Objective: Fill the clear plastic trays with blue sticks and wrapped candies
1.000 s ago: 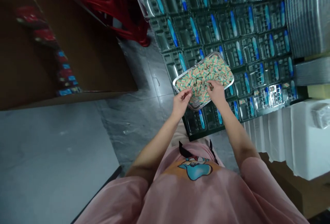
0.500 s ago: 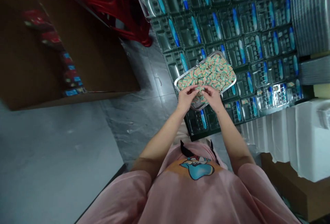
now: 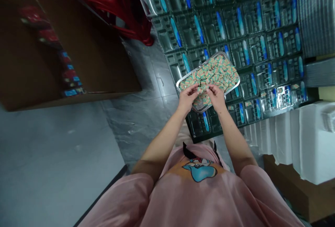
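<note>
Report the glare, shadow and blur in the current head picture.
Head view: white glare on one clear tray; deep shadow across the brown box; red packs there blurred; left hand and right hand clearer, though finer detail there is soft.

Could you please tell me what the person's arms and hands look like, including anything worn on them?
The left hand and right hand are ungloved, and no watch shows. The forearms are uncovered, below short, loose, plain pink sleeves.
</note>
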The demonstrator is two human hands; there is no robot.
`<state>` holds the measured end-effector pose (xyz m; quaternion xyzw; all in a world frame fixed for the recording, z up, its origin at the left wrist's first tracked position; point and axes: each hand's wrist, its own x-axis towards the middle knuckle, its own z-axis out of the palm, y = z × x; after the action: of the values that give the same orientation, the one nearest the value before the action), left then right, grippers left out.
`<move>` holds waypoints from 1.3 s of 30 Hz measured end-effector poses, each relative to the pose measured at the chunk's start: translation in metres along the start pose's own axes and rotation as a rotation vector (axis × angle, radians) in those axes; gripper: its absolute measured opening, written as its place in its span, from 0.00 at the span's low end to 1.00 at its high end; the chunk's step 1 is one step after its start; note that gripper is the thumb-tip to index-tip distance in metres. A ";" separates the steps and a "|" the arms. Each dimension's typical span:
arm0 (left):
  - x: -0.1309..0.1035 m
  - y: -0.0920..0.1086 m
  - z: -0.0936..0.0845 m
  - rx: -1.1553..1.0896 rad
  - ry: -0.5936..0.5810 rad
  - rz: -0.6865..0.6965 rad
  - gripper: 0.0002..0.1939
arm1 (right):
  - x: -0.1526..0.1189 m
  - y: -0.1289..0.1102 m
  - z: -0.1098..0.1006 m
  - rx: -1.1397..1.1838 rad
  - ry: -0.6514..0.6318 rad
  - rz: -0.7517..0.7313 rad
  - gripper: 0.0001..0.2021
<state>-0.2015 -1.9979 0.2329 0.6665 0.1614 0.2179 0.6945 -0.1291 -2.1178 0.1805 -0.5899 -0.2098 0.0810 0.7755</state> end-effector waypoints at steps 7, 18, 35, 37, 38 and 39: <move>0.002 0.000 -0.002 -0.102 0.060 -0.065 0.18 | -0.003 -0.011 0.000 0.080 0.058 0.002 0.19; -0.006 0.005 0.005 0.003 0.072 -0.053 0.18 | -0.006 -0.011 0.014 -0.008 0.039 0.041 0.18; -0.005 0.002 -0.010 -0.176 0.048 -0.174 0.21 | -0.013 -0.022 0.014 -0.050 0.015 -0.055 0.19; -0.004 0.001 -0.012 -0.237 0.024 -0.261 0.19 | -0.013 -0.021 0.014 0.006 -0.043 -0.040 0.20; -0.003 0.001 -0.012 -0.253 0.017 -0.298 0.18 | -0.012 -0.020 0.015 0.027 -0.063 -0.027 0.20; -0.003 0.001 -0.013 -0.269 0.013 -0.331 0.16 | -0.012 -0.019 0.016 0.039 -0.072 -0.013 0.19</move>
<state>-0.2109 -1.9886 0.2327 0.5309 0.2425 0.1248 0.8023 -0.1494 -2.1137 0.1989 -0.5700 -0.2397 0.1014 0.7793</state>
